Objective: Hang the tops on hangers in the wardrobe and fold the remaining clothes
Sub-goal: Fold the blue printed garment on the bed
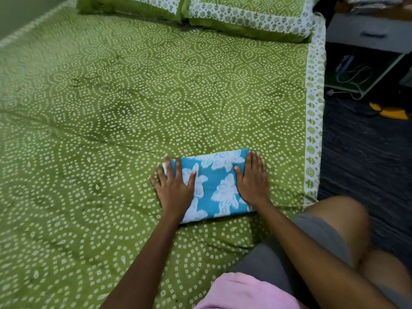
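Two flat palms, left hand (175, 188) and right hand (253, 178), press one folded cloth (214, 186).

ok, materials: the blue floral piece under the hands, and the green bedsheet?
Blue floral piece: looks like thin woven cotton, matte, white flower print; it folds flat with crisp edges. Fibre cannot be confirmed. Both the left hand and right hand press flat on it.
Green bedsheet: likely printed cotton, matte, white dotted pattern; shallow creases, no sheen.

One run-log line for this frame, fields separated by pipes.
stage: folding | item: blue floral cloth folded, on bed | left hand flat on it | right hand flat on it | nothing gripped
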Motion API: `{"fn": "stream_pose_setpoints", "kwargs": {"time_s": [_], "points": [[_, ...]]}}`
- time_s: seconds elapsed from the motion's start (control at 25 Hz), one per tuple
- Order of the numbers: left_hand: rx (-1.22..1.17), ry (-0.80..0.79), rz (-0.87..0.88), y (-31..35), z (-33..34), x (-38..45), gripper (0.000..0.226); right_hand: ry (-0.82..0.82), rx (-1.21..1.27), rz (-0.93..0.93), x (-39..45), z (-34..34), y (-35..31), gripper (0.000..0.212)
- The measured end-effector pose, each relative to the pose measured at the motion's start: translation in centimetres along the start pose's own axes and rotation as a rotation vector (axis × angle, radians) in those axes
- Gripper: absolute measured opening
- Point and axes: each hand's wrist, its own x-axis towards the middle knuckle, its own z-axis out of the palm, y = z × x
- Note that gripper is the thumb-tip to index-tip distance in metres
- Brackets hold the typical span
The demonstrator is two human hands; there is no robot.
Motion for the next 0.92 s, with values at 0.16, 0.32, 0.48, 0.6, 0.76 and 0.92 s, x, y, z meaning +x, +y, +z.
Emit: {"fn": "stream_pose_setpoints", "kwargs": {"time_s": [0.16,0.32,0.48,0.6,0.76,0.92], "points": [[-0.227,-0.03,-0.15,-0.4,-1.8,-3.8,0.08,0.118,0.006,0.093,-3.0,-0.5,-0.4,0.068],[-0.735,-0.239,-0.473,0.2,-4.0,-3.0,0.065,-0.039,0.5,0.406,-1.9,-2.8,-0.6,0.051],[-1.377,-0.641,-0.706,-1.6,-5.5,-0.9,0.039,-0.374,1.064,0.547,-0.7,-5.3,0.3,0.045],[-1.447,-0.655,-0.582,-0.9,-6.7,0.7,0.031,-0.448,1.136,0.485,0.5,-7.3,0.7,0.042],[-1.382,-0.368,-0.117,0.7,-10.2,5.2,0.037,-0.247,1.269,0.215,4.2,-11.7,0.4,0.034],[-0.774,0.131,0.62,-0.4,-10.6,8.4,0.018,0.099,1.219,-0.197,4.4,-12.5,-0.2,0.023]]}}
